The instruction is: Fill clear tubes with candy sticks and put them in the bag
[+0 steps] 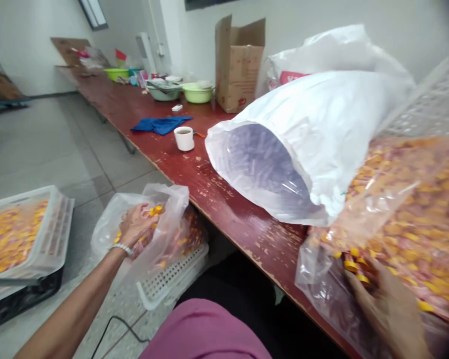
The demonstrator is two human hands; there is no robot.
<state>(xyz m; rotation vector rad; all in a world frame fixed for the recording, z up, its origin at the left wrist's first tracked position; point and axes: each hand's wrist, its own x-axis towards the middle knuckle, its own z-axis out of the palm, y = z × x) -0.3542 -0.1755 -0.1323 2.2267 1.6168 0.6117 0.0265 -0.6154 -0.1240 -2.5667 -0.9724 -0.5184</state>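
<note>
Yellow-capped pieces (pixel 351 266) are held in the half-curled right hand (pixel 391 301) beside a large heap (pixel 419 224) left on the surface (pixel 224 203), and a few by the loosely bent left hand (pixel 134 223) in the lower bag (pixel 176 199), judged already partly filled.

small yellow-capped pieces (pixel 415 224): pink-red bodied, heaped on bench (pixel 224 209), partly covered by clear plastic film (pixel 318 271), crumpled at near edge | more pieces: contained in translucent plastic bag (pixel 174 207), mouth spread, rested at white perforated basket (pixel 174 275) | clusters (pixel 155 211): held inside bag and at heap's near edge
</note>
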